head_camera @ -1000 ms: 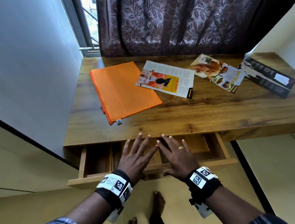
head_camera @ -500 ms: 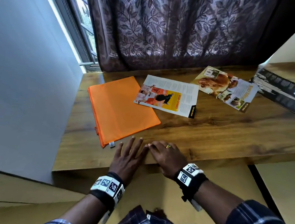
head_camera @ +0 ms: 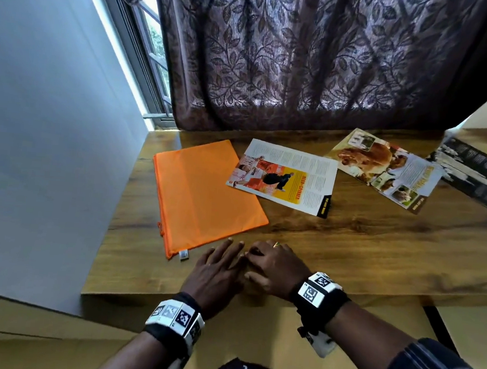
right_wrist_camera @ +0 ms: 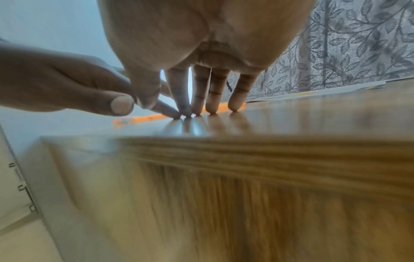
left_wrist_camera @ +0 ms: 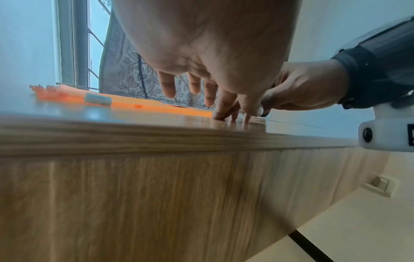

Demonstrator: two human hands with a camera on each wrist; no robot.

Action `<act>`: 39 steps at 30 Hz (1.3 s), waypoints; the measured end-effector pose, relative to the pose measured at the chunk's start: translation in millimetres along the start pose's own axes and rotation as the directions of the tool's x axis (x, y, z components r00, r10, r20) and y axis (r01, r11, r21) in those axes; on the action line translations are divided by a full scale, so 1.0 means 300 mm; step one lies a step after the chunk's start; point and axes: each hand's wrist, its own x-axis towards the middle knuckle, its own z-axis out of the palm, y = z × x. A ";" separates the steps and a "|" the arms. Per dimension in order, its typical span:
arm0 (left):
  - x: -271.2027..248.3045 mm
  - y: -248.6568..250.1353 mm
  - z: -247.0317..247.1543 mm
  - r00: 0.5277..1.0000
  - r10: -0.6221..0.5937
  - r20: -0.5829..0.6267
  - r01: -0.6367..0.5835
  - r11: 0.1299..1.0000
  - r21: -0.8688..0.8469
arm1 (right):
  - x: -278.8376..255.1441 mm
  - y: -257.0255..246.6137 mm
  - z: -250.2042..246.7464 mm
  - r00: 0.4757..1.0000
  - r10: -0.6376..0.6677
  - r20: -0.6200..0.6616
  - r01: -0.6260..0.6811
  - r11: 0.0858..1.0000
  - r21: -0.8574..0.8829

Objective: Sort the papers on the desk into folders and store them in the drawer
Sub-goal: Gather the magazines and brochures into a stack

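My left hand (head_camera: 215,272) and my right hand (head_camera: 273,269) sit side by side near the front edge of the desk (head_camera: 347,250), neither holding anything. From the right wrist view my right fingertips (right_wrist_camera: 211,109) stand on the wood, fingers fairly straight and close together; from the left wrist view my left fingers (left_wrist_camera: 167,85) hang loosely spread just above the surface, and at least one seems to touch down beside my right hand.

The orange folder (head_camera: 203,193) lies ahead of my left hand and a little to its left, its near corner just beyond my left fingertips. Its long axis runs away from me, tilted so the far end leans left toward the window. My left hand is clearly the nearer one to it.

The papers are all farther out than the folder's near edge. The sheet with the yellow panel (head_camera: 283,177) lies ahead of my right hand, one corner overlapping the folder's right edge. The sheet with the food pictures (head_camera: 383,169) is farther off to my right, and the dark leaflet (head_camera: 476,176) is farthest right, at the edge of view.

No paper is in the folder yet, so I judge the sorting barely begun. I'd expect my left hand to take the folder while my right reaches forward for the nearest sheet. I can't see the drawer from here.
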 end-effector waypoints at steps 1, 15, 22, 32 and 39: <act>0.016 -0.007 -0.008 1.000 0.000 -0.009 0.000 1.000 -0.003 | 0.015 0.009 -0.007 1.000 0.013 0.004 -0.014 0.999 0.047; 0.432 -0.233 -0.179 0.986 -0.150 -0.080 0.141 0.985 -0.104 | 0.198 0.306 -0.135 0.870 0.481 -0.113 -0.409 0.830 0.380; 0.597 -0.337 -0.168 0.925 -0.372 0.081 0.380 0.902 -0.205 | 0.162 0.456 -0.126 0.743 0.668 0.046 -0.660 0.718 0.223; 0.805 -0.399 -0.176 0.807 -0.525 0.272 0.581 0.618 -0.530 | 0.140 0.478 -0.131 0.777 0.625 0.074 -0.625 0.752 0.208; 0.878 -0.437 -0.172 0.797 -0.516 0.314 0.501 0.274 -0.821 | 0.112 0.529 -0.151 0.846 0.521 0.113 -0.532 0.818 0.218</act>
